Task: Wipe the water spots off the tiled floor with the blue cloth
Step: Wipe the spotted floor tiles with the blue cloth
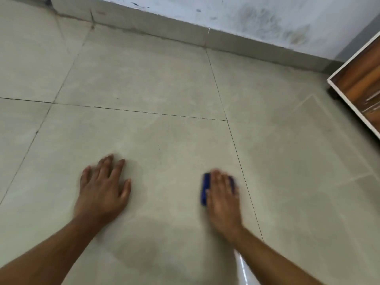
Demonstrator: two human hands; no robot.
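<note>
A small folded blue cloth (pixel 205 189) lies on the grey tiled floor (pixel 144 79), mostly covered by my right hand (pixel 223 199), which presses flat on it; blue shows at the hand's left edge and near the fingertips. My left hand (pixel 102 188) rests palm-down on the same tile to the left, fingers spread, holding nothing. Both hands are blurred. A faint darker damp patch (pixel 141 254) shows on the tile between my forearms; distinct water spots are hard to make out.
A tiled skirting and stained pale wall (pixel 246 15) run across the back. A wood-patterned panel with a white edge (pixel 362 93) stands at the right. Dark grout lines cross the floor.
</note>
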